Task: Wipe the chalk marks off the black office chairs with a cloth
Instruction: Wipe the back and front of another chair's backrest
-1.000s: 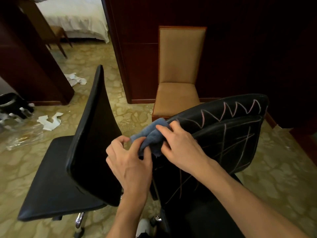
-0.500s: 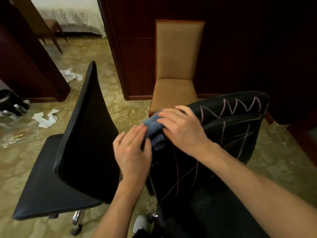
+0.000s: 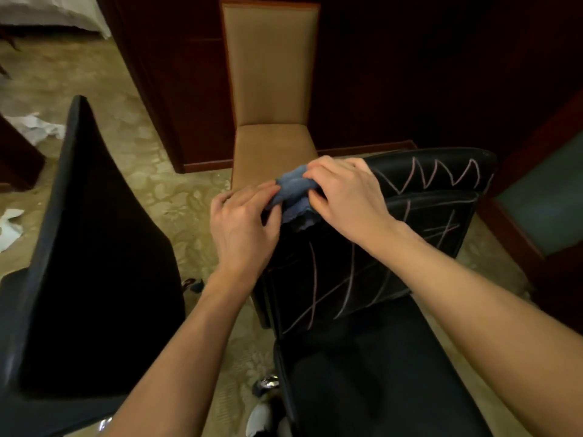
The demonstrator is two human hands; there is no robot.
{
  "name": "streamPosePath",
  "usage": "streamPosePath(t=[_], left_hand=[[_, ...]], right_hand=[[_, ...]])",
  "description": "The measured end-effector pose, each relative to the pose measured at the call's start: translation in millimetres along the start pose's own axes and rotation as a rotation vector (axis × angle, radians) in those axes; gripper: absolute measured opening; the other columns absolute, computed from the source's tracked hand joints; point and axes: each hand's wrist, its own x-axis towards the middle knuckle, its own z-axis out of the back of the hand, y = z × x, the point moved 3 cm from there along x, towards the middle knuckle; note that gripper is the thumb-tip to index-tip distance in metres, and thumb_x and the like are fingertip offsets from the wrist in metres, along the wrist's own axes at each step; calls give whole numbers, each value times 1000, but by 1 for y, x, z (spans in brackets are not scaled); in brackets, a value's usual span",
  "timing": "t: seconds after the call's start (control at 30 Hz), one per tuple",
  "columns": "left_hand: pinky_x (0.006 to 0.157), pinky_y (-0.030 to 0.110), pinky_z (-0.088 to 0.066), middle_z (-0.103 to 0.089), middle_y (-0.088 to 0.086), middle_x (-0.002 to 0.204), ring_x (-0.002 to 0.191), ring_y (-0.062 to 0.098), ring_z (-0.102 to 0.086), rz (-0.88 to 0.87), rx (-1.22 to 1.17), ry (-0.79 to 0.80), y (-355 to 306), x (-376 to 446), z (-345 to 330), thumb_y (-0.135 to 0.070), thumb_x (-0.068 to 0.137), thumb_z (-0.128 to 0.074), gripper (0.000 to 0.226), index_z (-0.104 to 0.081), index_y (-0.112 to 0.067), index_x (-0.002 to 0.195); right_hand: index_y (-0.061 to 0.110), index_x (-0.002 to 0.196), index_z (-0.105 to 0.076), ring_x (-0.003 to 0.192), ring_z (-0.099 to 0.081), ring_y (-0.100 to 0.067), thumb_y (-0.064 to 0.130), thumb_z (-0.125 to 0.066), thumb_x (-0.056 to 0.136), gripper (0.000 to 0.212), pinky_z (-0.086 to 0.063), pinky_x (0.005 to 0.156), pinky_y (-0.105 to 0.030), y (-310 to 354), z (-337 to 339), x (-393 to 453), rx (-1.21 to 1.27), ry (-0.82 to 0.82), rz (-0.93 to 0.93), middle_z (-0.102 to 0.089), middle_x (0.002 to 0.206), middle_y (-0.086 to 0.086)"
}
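- Blue and crumpled, the cloth (image 3: 295, 192) sits on the top left corner of the marked black office chair (image 3: 394, 247), bunched between both hands.
- The right hand (image 3: 344, 197) lies over the cloth's right side, fingers curled onto it and thumb tucked beneath its lower edge, holding it against the backrest.
- The left hand (image 3: 244, 222) is just left of the cloth; its fingertips pinch the cloth's left end, the other fingers loosely bent.
- Pinkish-white chalk marks (image 3: 435, 176) zigzag along the top band to the right of the right hand, and more crossing lines run below both hands across the backrest.
- A second black office chair (image 3: 91, 247) stands left of the left hand, its backrest seen edge-on, no marks visible on it.
- Beyond the hands, a tan upholstered chair (image 3: 271, 89) stands against dark wood panelling.
- Torn white paper scraps (image 3: 34, 127) lie on the patterned floor, far left of the left hand.
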Motion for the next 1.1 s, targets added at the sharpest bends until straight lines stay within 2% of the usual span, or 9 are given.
streamPosePath(t=[0.2,0.27,0.33,0.37,0.43,0.53,0.7,0.9,1.1], left_hand=[[89,48,-50,-73,-2,117,108,13,-68,1,-164,-119,9,-8,-12,-15,86,-66,25,-75,-14,110],[90,48,-51,-71,0,119,109,11,-66,41,-228,-122,8,-10,-17,-11,85,-67,29,-74,-12,113],[95,40,-51,-71,-2,118,108,7,-64,76,-291,-77,0,-4,-18,-12,86,-65,30,-73,-11,114],[97,29,-50,-70,-5,116,106,3,-63,89,-325,-37,-4,1,-18,-13,87,-64,30,-73,-11,115],[88,14,-45,-69,-9,108,98,1,-62,107,-360,43,-13,11,-16,-17,90,-62,28,-73,-13,116],[80,23,-46,-75,-1,101,88,14,-68,104,-342,82,-20,17,-17,-19,93,-60,25,-72,-15,115],[81,40,-53,-76,5,100,86,28,-71,95,-228,115,-20,26,-29,-25,88,-57,31,-72,-17,114],[72,42,-50,-73,9,92,88,39,-65,65,-171,244,-45,60,-58,-23,89,-61,23,-68,-25,111],[71,43,-41,-72,14,89,86,43,-63,45,-58,267,-62,74,-78,-20,89,-62,13,-63,-16,101]], right_hand=[[15,109,-70,104,-65,-21,22,-56,85,28,-41,91,-38,1,-5,-2,20,-52,-35,-68,116,-1],[14,114,-69,109,-65,-19,21,-57,87,30,-41,93,-38,-1,-9,-7,45,-67,-71,-68,122,-1],[14,116,-69,110,-64,-18,21,-58,88,31,-42,94,-37,-7,-7,-9,47,-55,-101,-67,123,-1],[14,116,-68,109,-64,-18,22,-57,88,31,-42,93,-37,-12,-4,-8,46,-41,-108,-67,122,-1],[15,114,-67,103,-64,-18,24,-55,89,29,-41,91,-36,-21,1,-7,43,-6,-114,-66,116,1],[16,110,-65,98,-62,-19,25,-56,89,25,-39,89,-35,-27,5,-7,7,17,-111,-64,109,0],[13,103,-62,94,-60,-24,21,-58,86,19,-43,85,-39,-31,-1,-4,-31,39,-114,-61,103,-4],[14,108,-59,97,-58,-25,22,-59,89,20,-41,84,-41,-68,5,-2,-75,80,-231,-56,107,-5],[14,107,-58,97,-57,-29,27,-55,90,21,-37,80,-42,-93,0,6,-164,102,-181,-56,107,-6]])
